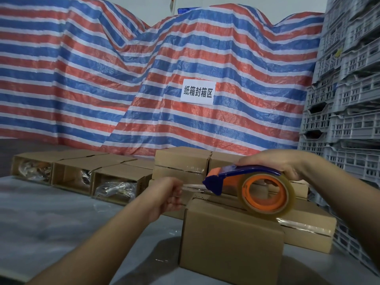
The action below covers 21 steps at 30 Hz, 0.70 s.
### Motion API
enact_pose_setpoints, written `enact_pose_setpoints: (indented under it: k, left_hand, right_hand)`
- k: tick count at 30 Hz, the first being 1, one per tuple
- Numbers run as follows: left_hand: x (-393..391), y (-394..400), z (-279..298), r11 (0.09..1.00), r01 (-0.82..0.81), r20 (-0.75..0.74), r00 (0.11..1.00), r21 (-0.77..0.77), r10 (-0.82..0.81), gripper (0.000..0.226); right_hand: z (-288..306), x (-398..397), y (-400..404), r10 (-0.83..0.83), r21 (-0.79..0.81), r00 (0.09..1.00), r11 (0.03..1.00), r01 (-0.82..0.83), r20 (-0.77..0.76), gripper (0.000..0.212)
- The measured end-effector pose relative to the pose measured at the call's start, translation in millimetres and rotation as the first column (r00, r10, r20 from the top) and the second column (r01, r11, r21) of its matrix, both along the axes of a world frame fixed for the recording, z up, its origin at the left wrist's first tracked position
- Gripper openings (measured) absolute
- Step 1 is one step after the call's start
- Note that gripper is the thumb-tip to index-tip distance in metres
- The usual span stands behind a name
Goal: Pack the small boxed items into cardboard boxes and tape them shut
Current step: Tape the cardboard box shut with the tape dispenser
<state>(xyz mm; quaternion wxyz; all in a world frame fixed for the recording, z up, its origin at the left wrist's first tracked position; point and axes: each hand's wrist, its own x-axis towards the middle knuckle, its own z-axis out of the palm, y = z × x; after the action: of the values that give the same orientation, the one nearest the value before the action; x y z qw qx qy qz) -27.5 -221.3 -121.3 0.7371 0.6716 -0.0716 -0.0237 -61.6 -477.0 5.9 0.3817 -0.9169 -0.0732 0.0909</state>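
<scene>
- Cardboard box [230, 229], flaps closed, sits on the grey table [51, 212] in front of the worker; the step in hand looks to be taping it shut.
- Her right hand [273, 163] grips the blue handle of the tape dispenser [246, 182], fingers curled round it, the clear roll on its orange hub just above the box's top.
- Her left hand [170, 194] pinches the free end of tape [193, 187] drawn from the cutter, fingers curled; how tightly cannot be made out.
- Next, by my reading, the strip must be laid along the top seam, pressed down and cut.
- Sealed boxes [183, 161] are stacked behind; open boxes [114, 182] lie on their sides to the left, plastic-wrapped goods showing inside.
- Striped tarpaulin [102, 68] bearing a paper sign [198, 91] hangs behind, grey crates [349, 99] stacked to the right.
</scene>
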Motion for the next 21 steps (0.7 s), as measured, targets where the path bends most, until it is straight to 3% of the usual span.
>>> enact_pose_setpoints:
  k: [3, 8, 17, 21]
  left_hand:
    - [2, 3, -6, 1.000, 0.024, -0.057, 0.998, -0.007, -0.025, 0.028]
    - [0, 1, -13, 0.998, 0.037, -0.076, 0.997, 0.045, -0.033, 0.029]
    - [1, -3, -35, 0.989, 0.056, -0.100, 0.994, 0.133, -0.043, 0.015]
    - [-1, -11, -43, 0.982, 0.070, -0.092, 0.994, 0.176, -0.055, 0.025]
  right_hand:
    - [1, 1, 7, 0.001, -0.037, 1.000, 0.999, -0.002, -0.015, 0.041]
    - [1, 1, 8, 0.008, -0.077, 1.000, 0.997, -0.009, -0.016, 0.062]
    - [2, 5, 11, 0.003, -0.082, 0.999, 0.997, -0.008, -0.049, 0.065]
    - [1, 7, 10, -0.007, -0.077, 0.999, 0.997, 0.004, -0.040, 0.068]
